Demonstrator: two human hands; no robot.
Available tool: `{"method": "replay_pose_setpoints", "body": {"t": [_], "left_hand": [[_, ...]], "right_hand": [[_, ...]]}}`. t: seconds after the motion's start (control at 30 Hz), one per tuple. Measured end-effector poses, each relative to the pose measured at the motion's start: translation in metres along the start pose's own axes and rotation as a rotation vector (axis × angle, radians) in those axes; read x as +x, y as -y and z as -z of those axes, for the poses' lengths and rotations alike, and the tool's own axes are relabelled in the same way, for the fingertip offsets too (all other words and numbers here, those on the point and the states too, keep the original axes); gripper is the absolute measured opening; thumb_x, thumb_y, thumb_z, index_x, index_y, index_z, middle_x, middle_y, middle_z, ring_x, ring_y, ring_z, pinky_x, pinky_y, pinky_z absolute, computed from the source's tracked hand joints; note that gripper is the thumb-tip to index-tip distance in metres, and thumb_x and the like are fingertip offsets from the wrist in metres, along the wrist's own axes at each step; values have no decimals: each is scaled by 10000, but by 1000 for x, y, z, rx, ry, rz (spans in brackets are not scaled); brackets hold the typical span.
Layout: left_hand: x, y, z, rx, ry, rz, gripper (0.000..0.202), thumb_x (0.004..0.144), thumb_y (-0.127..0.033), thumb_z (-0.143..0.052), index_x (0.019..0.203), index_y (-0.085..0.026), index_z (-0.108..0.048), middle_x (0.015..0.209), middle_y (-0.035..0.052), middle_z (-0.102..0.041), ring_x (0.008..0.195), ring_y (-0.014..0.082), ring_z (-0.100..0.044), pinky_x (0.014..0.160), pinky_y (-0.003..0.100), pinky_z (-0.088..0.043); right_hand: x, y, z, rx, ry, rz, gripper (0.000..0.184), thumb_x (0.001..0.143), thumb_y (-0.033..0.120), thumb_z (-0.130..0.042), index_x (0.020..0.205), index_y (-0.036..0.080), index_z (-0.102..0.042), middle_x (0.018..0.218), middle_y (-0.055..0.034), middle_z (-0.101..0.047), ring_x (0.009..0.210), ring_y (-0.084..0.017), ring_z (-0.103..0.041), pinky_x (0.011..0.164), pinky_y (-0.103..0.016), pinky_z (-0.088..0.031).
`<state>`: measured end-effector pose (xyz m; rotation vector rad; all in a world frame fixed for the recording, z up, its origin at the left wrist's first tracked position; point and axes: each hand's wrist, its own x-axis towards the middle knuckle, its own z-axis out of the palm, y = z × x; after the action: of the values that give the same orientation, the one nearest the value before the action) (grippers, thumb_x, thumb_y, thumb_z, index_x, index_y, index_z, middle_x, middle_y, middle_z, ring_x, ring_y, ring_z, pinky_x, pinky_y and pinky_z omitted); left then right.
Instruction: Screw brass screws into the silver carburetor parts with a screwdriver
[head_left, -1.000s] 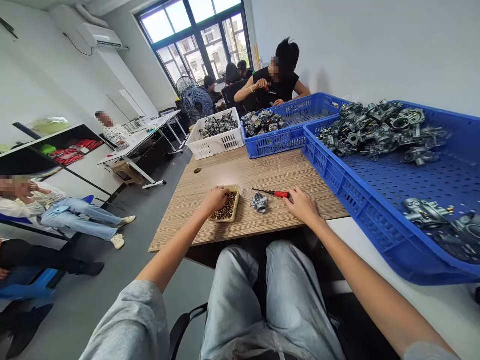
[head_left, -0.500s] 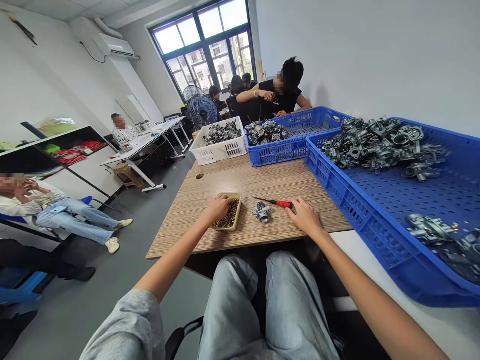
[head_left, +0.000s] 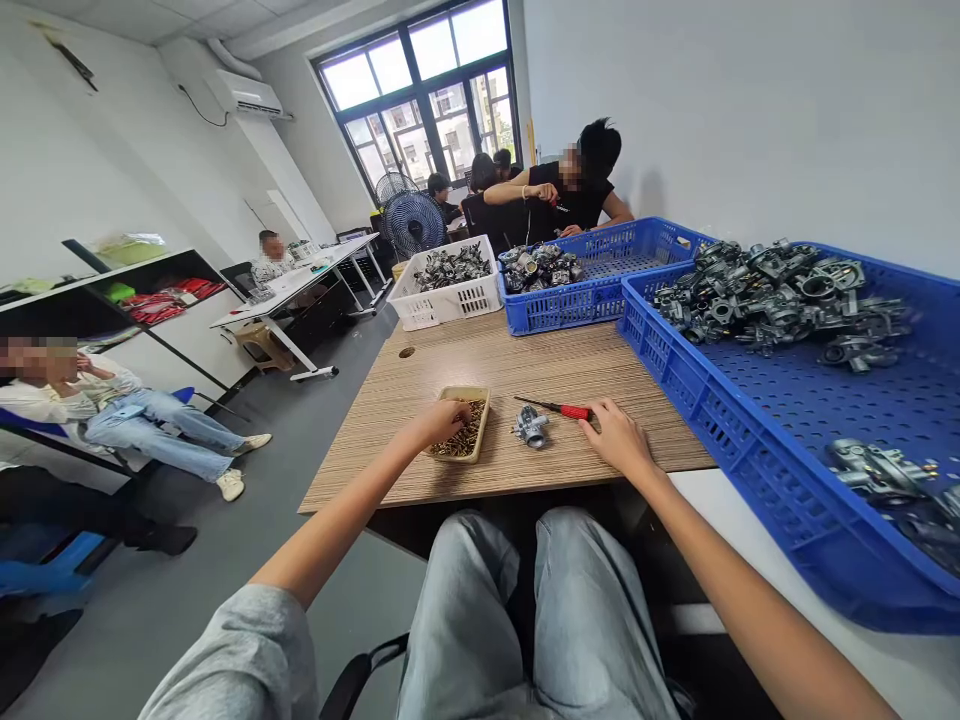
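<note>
My left hand (head_left: 445,420) reaches into a small cream tray (head_left: 486,400) of little brass fittings (head_left: 466,440). Its fingers are drawn together and point down among them; whatever is between the fingertips is too small to make out. Right of the tray a grey metal carburetor (head_left: 532,428) sits on the table, touched by neither hand. Behind it lies a screwdriver (head_left: 575,411) with a red and black handle and a dark shaft pointing left. My right hand (head_left: 618,436) rests on the tabletop with its fingers stretched out, the fingertips beside the handle's end.
A large blue crate (head_left: 697,400) with many carburetors (head_left: 780,290) stands on the right. Another blue crate (head_left: 555,312) and a white crate (head_left: 450,310) with metal parts line the table's (head_left: 360,440) far edge. A co-worker (head_left: 574,190) sits behind them.
My left hand has shifted slightly within the tray, with its fingers closer together. My right hand stays by the screwdriver handle. The whole view has moved slightly.
</note>
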<state>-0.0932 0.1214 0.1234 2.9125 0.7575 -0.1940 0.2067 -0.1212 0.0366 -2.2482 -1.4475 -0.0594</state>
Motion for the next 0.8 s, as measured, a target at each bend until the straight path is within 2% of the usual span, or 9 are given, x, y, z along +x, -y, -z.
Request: {"method": "replay_pose_setpoints", "body": {"t": [0.2, 0.33, 0.5, 0.8], "left_hand": [[-3, 3, 3, 21, 22, 28, 326, 849, -73, -566, 1057, -237, -756, 1062, 40, -788, 1010, 220, -732, 858, 272, -541], [-6, 12, 11, 44, 12, 71, 350, 855, -77, -557, 1093, -230, -763, 1103, 65, -779, 999, 221, -727, 859, 278, -542], [-14, 20, 22, 59, 14, 99, 337, 839, -80, -572, 1052, -240, -777, 1025, 56, -780, 947, 218, -722, 859, 279, -549], [-28, 10, 25, 26, -2, 65, 379, 813, -53, -580, 1075, -238, -781, 1137, 67, -771, 1046, 238, -729, 941, 309, -566]], "right_hand": [[-1, 1, 1, 3, -5, 3, 235, 1076, 362, -538, 1229, 232, -659, 1293, -103, -672, 1098, -254, -680, 798, -330, -453], [-1, 2, 3, 8, -5, 5, 228, 1070, 355, -548, 1227, 233, -659, 1279, -98, -676, 1091, -254, -681, 792, -331, -455], [-2, 2, 2, 15, -11, -5, 224, 1072, 356, -545, 1215, 231, -663, 1276, -99, -674, 1064, -253, -686, 758, -327, -440], [0, -2, -4, 29, -13, 5, 252, 1072, 361, -540, 1251, 236, -665, 1295, -94, -668, 1068, -252, -682, 772, -325, -436]]}}
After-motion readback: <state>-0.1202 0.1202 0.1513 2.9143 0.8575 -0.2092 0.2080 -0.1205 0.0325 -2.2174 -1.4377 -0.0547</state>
